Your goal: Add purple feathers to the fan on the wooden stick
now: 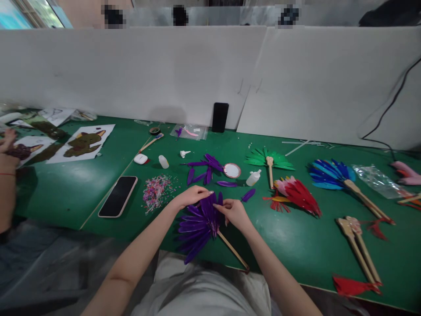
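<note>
A purple feather fan [194, 228] with a wooden handle lies at the table's near edge, its handle slanting down to the right. My left hand [194, 195] pinches a purple feather near its upper end. From the right, my right hand [233, 212] has its fingers pressed together at the fan's right-hand feathers. Loose purple feathers [208, 168] lie behind the hands, around a small round white dish [232, 170]. A small white bottle [253, 177] stands right of the dish. Colourful sequins [156, 192] are heaped left of my left forearm.
A phone [118, 196] lies at left; another [220, 117] leans on the white partition [131, 70]. Green [270, 160], red [297, 193] and blue [332, 175] feather fans and bare wooden handles [358, 245] lie right. Another person's hand [8, 142] is at far left.
</note>
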Motion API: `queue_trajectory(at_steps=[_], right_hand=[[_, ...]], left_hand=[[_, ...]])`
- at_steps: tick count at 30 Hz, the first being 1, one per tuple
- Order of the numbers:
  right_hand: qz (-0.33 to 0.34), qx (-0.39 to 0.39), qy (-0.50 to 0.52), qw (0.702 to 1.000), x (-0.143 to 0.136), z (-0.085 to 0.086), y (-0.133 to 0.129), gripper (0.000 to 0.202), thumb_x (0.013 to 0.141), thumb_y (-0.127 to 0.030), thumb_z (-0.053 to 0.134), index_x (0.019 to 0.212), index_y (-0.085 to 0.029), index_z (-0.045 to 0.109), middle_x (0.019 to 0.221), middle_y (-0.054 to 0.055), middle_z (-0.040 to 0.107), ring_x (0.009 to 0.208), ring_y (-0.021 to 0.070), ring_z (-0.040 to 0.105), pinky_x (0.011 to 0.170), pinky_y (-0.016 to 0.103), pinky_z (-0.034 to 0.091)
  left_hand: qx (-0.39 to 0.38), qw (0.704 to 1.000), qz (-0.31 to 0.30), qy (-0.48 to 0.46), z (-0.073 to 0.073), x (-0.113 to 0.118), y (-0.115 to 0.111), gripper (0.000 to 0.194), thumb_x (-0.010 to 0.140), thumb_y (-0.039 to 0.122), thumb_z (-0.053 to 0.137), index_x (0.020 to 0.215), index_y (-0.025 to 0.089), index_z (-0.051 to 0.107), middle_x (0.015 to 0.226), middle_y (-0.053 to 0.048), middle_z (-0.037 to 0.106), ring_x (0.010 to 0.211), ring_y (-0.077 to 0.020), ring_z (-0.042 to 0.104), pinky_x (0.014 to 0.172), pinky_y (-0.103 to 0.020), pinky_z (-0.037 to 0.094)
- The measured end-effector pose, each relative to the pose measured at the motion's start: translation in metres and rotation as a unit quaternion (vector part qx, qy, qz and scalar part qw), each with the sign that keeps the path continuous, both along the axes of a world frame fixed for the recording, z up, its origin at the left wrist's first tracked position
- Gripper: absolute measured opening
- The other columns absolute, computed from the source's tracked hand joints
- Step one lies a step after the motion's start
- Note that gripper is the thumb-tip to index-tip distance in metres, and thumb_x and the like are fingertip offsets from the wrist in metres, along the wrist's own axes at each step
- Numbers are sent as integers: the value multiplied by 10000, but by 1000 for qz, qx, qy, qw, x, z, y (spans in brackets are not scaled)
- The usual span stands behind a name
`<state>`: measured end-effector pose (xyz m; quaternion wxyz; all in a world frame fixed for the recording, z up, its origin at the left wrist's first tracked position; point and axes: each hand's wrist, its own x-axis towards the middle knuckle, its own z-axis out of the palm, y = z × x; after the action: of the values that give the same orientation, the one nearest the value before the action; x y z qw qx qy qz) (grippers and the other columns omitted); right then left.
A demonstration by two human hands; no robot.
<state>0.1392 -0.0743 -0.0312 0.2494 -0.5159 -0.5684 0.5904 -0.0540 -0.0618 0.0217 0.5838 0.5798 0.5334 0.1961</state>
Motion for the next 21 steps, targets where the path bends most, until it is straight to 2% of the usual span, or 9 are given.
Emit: queue_trajectory(at_steps=[6,11,21], right_hand=[[8,-9,-8,1000,-2,1,1,377,679,-537,653,589,-198,515,418,-51,534,265,96,455,288,203,276],[28,-1,-27,999,-2,8,3,420,704,-529,643,520,-212,438,346,-71,462,256,92,448,306,198,249],[49,9,-57,997,-6,8,5,421,731,-493,629,487,-212,432,320,-85,421,232,77,394,320,205,227]], left_hand=[[6,1000,25,6,-3,6,0,416,713,568,611,647,161,562,448,58,446,379,-89,391,401,-224,268],[18,999,44,11,-7,8,2,392,685,535,651,686,148,593,458,55,469,364,-89,400,389,-224,284],[29,998,43,24,-12,8,2,334,730,472,610,740,139,617,474,42,490,359,-93,404,380,-220,279]])
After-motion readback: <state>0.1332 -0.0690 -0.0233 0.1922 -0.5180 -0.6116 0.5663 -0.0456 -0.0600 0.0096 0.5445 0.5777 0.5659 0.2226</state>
